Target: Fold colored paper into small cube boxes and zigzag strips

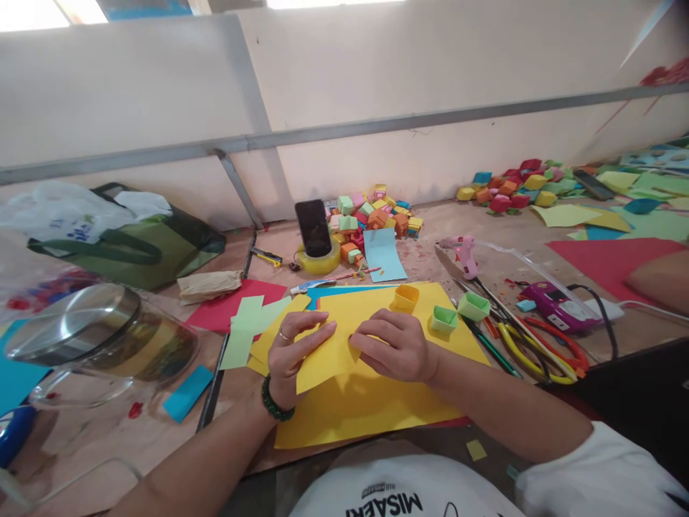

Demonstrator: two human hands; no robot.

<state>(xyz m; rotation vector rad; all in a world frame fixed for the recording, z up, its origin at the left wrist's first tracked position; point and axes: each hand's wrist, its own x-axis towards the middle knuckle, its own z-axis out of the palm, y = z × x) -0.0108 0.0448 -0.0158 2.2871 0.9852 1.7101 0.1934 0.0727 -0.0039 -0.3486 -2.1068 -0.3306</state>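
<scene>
My left hand point(293, 352), with a ring and a green bead bracelet, grips the left side of a yellow paper sheet point(326, 365). At the sheet's right edge, my right hand point(395, 345) pinches a corner that looks bent up; its fingertips partly hide the spot. Beneath both hands lies a larger yellow sheet point(371, 413) on top of other coloured paper. Just beyond my right hand stand a small orange-yellow paper box point(405, 298) and two light green paper boxes, one point(444, 319) on the yellow sheet and the other point(474, 306) at its edge.
Small coloured paper boxes point(377, 215) are heaped by the wall, near a phone point(313, 226) leaning at a tape roll point(320, 258). To the right lie a pink glue gun point(466, 255) and scissors point(570, 366). A glass jug point(108, 337) stands left. Another person's arm point(659, 276) reaches in.
</scene>
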